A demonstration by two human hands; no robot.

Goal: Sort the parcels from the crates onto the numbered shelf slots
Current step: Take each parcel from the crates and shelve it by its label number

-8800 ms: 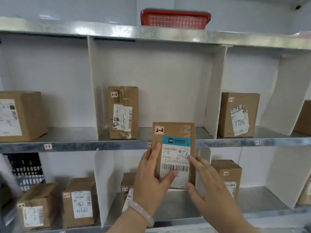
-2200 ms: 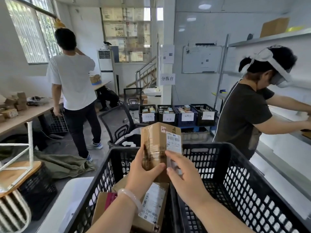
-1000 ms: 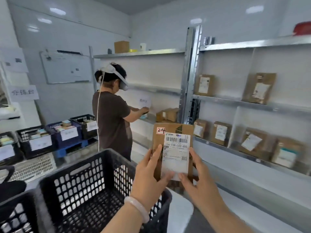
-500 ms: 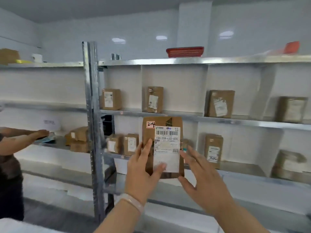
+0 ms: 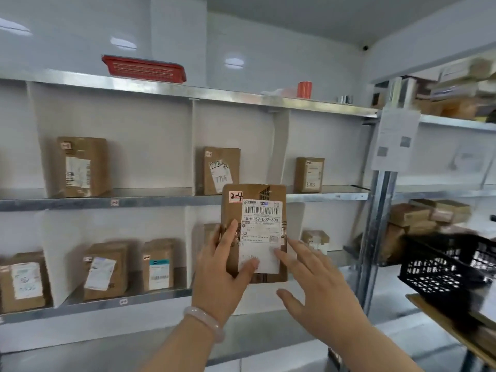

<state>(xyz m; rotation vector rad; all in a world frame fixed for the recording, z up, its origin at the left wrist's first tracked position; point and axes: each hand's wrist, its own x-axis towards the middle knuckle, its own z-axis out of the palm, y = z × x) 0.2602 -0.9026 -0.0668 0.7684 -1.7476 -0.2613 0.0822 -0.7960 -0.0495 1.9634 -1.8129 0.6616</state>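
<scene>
Across left and centre of the frame, a metal shelf unit (image 5: 171, 201) with white dividers, brown cardboard boxes standing in its slots; slot tags on the shelf edges too blurred to read. At the right edge, a black plastic crate (image 5: 442, 267). On the top shelf, upper left, a red basket (image 5: 145, 69). Centre frame, held upright before the shelves: a brown parcel (image 5: 268, 190), clamped in the left hand (image 5: 220, 280), thumb across the front, fingers along its left edge. Right hand (image 5: 319, 288) spread flat, fingers straight, index tip touching the white shipping label (image 5: 261, 229), printed "15H-159-L02-600" under a barcode. Top left corner of the parcel: a sticker (image 5: 236, 196) handwritten "2-4". Behind, a box marked "7786" (image 5: 221, 170).
</scene>
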